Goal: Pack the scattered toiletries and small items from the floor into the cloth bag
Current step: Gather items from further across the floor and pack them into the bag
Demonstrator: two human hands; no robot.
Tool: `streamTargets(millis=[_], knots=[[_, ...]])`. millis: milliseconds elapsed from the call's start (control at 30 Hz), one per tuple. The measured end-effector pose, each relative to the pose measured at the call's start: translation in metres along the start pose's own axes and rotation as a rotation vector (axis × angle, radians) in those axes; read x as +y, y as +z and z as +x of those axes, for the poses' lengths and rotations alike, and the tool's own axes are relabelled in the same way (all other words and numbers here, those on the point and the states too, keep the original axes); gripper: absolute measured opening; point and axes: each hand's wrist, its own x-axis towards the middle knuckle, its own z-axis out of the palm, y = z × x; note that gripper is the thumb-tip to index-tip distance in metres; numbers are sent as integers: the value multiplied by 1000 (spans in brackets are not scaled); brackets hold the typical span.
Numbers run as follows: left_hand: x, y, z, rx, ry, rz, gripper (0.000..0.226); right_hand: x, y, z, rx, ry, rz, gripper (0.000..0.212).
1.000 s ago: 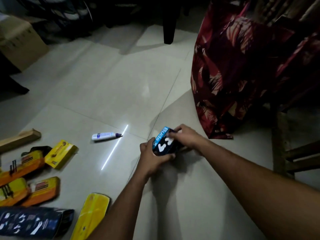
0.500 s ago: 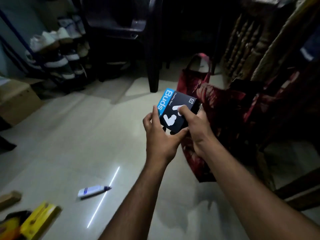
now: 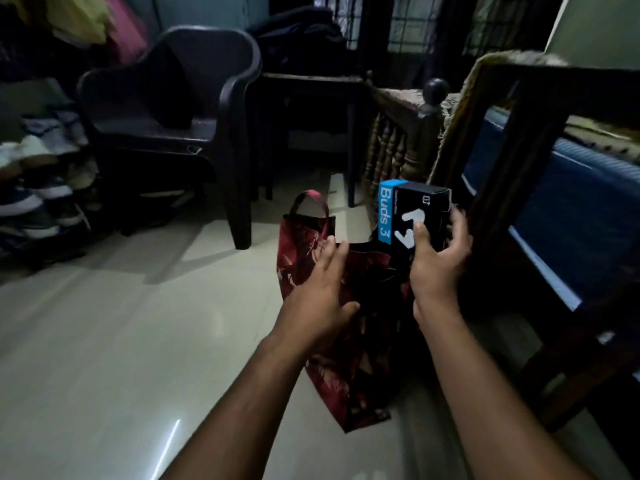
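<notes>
A black earbuds box [image 3: 410, 211] with a blue side reading "Buds 3" is held upright in my right hand [image 3: 438, 261], above the far right of the bag's mouth. The red patterned cloth bag [image 3: 301, 258] stands on the tiled floor, with one handle loop sticking up at its far left. My left hand [image 3: 320, 289] rests against the bag's near rim with fingers spread; whether it grips the cloth I cannot tell. The bag's inside is dark.
A dark plastic chair [image 3: 173, 109] stands behind the bag on the left. A wooden bed frame [image 3: 540, 174] with a blue mattress runs along the right. Shoes on a rack [image 3: 38, 188] fill the far left. Pale floor tiles [image 3: 121, 341] lie to the left.
My right hand carried the box up from the floor and rightward over the bag. My left hand let go of the box and went to the bag's rim. The view tilted up, losing the floor items.
</notes>
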Motion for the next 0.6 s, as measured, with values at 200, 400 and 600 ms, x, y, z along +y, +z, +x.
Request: streamTargets(millis=[200,400,600], knots=[[12,14,16,59,45,310,88,20,-3,4,-154,-7,-197,48],[-2,6,6,169,136,332,25,23,11,3,-451,-250,-481,52],[-16,6,0,143,220,339,23,35,30,7,-891,-129,-941,52]])
